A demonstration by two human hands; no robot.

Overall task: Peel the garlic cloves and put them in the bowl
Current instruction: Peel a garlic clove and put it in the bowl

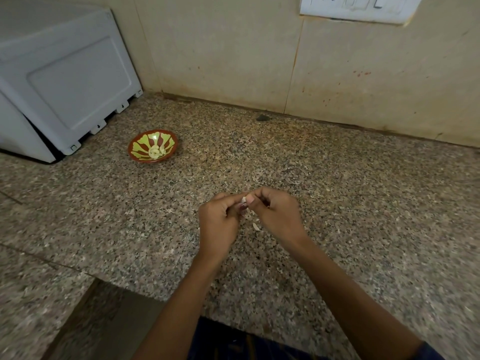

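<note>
A speckled stone table (337, 203) fills the frame. At centre, the left hand (219, 219) and right hand (278, 214) pinch one garlic clove (244, 201) in a narrow grip — peeling is underway. Next, it likely goes to the bowl (137, 148), mid-left, holding peeled cloves.

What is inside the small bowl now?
The bowl holds a small pile of pale peeled garlic cloves near its middle. The cloves overlap, so their exact count and the bowl's bottom under them cannot be seen.
</note>
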